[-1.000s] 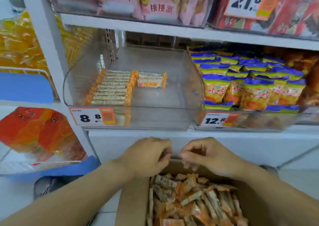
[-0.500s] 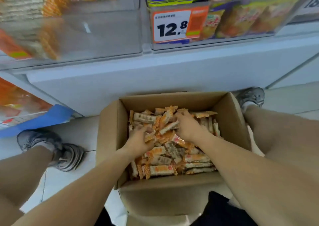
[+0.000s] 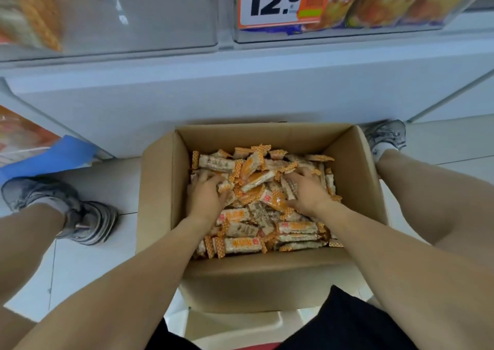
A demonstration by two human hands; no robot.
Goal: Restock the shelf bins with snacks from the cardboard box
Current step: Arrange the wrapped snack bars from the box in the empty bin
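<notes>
Left of the price tag (image 3: 275, 0), the clear bin (image 3: 139, 15) looks mostly bare. Below it the cardboard box (image 3: 157, 189) brims with snacks (image 3: 256, 216). Left hand (image 3: 204, 198) and right hand (image 3: 307, 193) dig in, fingers buried, grip unclear. Plenty left to shelve.

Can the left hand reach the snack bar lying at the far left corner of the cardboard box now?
Probably yes. The left hand is already inside the open cardboard box, and that snack bar lies on top of the pile just beyond its fingers, uncovered.
</notes>
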